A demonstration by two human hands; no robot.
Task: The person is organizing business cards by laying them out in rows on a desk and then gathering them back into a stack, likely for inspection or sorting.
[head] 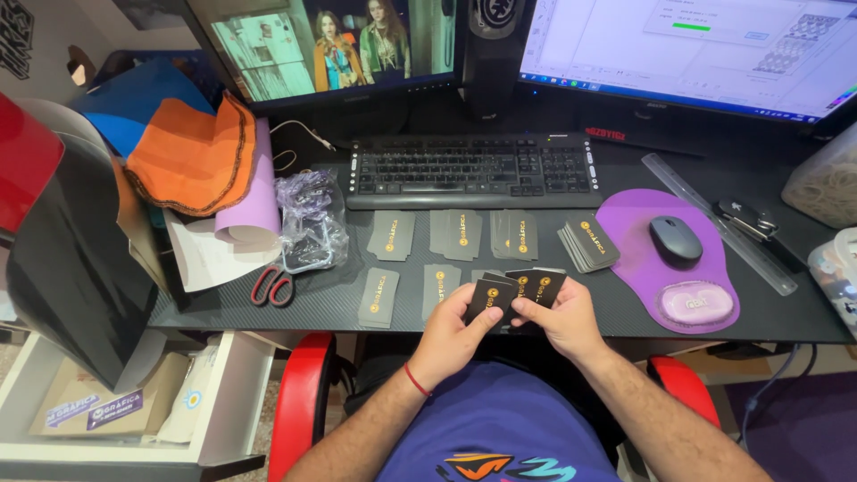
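Both hands meet at the desk's [714, 326] near edge, just above the lap. Left hand [451, 335] is closed around a small fan of black cards [518, 290], thumb pressed on the top one; right hand [562, 321] pinches the fan's right side, thumb on top and fingers beneath. How many cards sit in the fan is hard to count from here, perhaps four or five.

More of the same cards lie on the desk in small piles [455, 234] below the keyboard [473, 168], with a thicker stack [587, 243] tilted just beside the purple mousepad [638, 268], where a mouse [675, 239] rests. Scissors [272, 286] and a crumpled plastic bag [311, 219] lie to the left, a clear ruler [714, 219] to the right.

Dealing cleanly seems to call for the left thumb to slide one card off at a time while the right hand takes it by the edges, so the printed faces stay unsmudged. Keeping the fan low over the desk would stop a slipped card from dropping into the lap, and squaring each pile keeps them apart from their neighbours.
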